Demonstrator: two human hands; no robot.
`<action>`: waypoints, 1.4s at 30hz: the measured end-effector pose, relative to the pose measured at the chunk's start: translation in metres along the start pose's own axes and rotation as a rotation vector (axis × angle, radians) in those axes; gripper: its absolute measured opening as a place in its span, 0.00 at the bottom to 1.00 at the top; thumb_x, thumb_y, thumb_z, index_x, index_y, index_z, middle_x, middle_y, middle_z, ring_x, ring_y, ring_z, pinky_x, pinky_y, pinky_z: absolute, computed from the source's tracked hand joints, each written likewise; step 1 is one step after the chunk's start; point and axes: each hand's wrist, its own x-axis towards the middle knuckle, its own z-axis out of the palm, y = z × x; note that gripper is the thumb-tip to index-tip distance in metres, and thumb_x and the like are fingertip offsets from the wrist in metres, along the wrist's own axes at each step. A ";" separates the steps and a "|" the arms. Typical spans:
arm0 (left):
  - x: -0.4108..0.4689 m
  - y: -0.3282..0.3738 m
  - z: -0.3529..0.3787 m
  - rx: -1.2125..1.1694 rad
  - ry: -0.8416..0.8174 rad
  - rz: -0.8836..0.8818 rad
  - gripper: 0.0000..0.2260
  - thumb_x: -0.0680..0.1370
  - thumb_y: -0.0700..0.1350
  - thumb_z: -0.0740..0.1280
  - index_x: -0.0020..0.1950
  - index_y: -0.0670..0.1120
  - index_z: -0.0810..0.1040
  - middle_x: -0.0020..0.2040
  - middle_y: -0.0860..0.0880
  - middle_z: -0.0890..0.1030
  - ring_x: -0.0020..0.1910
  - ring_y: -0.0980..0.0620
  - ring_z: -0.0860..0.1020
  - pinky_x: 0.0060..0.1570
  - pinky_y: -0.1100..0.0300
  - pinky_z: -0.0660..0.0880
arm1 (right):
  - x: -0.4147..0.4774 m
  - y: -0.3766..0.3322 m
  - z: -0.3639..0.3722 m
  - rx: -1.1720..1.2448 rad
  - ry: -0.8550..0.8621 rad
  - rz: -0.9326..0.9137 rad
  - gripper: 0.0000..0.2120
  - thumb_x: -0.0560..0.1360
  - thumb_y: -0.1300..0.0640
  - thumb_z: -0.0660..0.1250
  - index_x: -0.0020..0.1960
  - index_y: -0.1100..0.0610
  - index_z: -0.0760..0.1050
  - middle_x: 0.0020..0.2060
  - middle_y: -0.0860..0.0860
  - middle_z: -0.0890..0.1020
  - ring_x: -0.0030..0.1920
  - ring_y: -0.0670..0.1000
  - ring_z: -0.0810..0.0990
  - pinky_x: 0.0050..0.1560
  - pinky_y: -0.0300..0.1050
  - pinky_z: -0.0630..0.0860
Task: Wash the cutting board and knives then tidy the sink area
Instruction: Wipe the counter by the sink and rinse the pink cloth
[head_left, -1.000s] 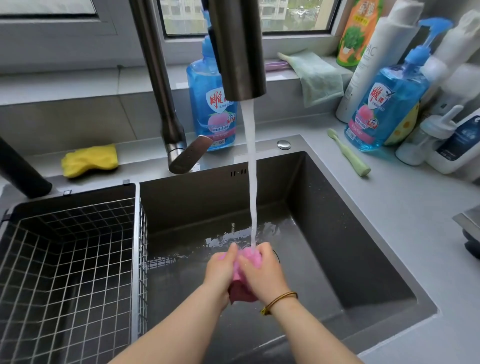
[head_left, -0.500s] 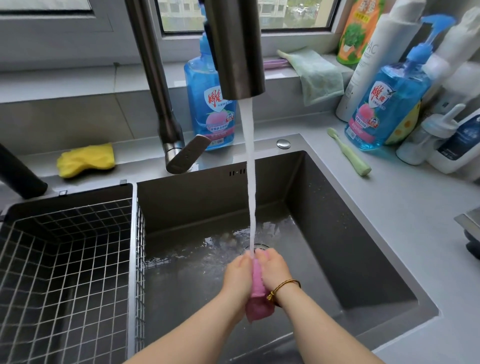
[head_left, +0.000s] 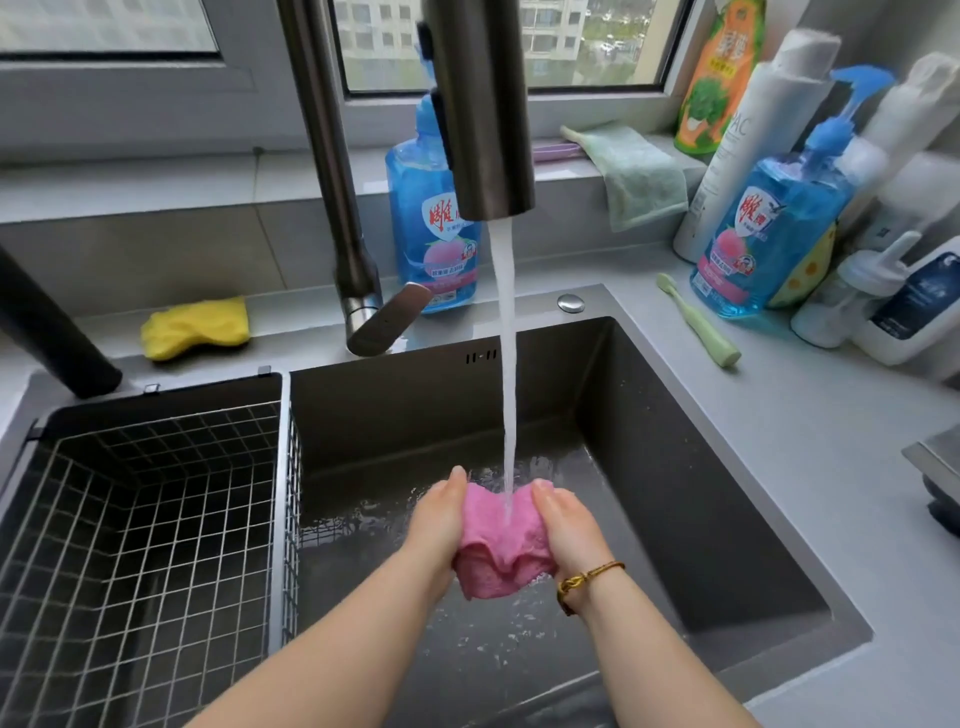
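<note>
Right under the running water (head_left: 506, 364), a pink cloth (head_left: 501, 545) is held low in the sink (head_left: 675, 493), slightly toward the six o'clock side of the basin's middle. The left hand (head_left: 436, 525) grips the cloth's nine o'clock edge and the right hand (head_left: 569, 530) grips its three o'clock edge. The cloth is bunched between them and sags in folds below the palms. The fingertips are tucked behind the cloth and cannot be seen. A gold bracelet (head_left: 587, 577) sits on the right wrist.

The stream lands on the cloth's top middle, falling from the dark faucet head (head_left: 483, 104) at twelve o'clock. Water ripples over the sink floor around the hands.

At nine o'clock from the cloth, a wire basket (head_left: 140, 545) fills the sink's left part. At eleven o'clock, on the ledge behind the basin, lies a yellow sponge (head_left: 195, 328). Between it and the stream stands the faucet lever (head_left: 387, 322), with a blue soap bottle (head_left: 436, 223) just behind.

At one o'clock a green toothbrush (head_left: 698, 328) lies on the grey counter, near a blue pump bottle (head_left: 763, 234) and a tall white bottle (head_left: 737, 150). A pale green cloth (head_left: 636, 174) hangs over the windowsill edge beside them.
</note>
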 end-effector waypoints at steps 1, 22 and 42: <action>0.004 0.000 -0.009 0.093 -0.001 0.013 0.13 0.81 0.50 0.54 0.51 0.43 0.73 0.49 0.44 0.77 0.50 0.46 0.76 0.49 0.56 0.72 | -0.003 -0.003 -0.004 0.060 -0.007 0.004 0.12 0.80 0.53 0.54 0.44 0.59 0.70 0.40 0.55 0.76 0.40 0.51 0.76 0.40 0.43 0.74; 0.020 0.130 -0.036 0.359 0.078 0.572 0.13 0.82 0.43 0.53 0.61 0.42 0.73 0.44 0.50 0.75 0.36 0.55 0.72 0.36 0.65 0.71 | -0.014 -0.013 -0.008 -0.140 -0.067 -0.169 0.09 0.79 0.53 0.56 0.42 0.50 0.71 0.41 0.47 0.75 0.42 0.43 0.75 0.38 0.33 0.74; 0.005 0.048 -0.049 0.595 -0.752 -0.015 0.16 0.82 0.52 0.50 0.50 0.47 0.75 0.47 0.52 0.79 0.47 0.58 0.76 0.53 0.65 0.71 | -0.021 -0.065 -0.014 -0.171 -0.636 -0.224 0.04 0.77 0.60 0.61 0.43 0.55 0.72 0.39 0.47 0.76 0.38 0.43 0.78 0.40 0.34 0.76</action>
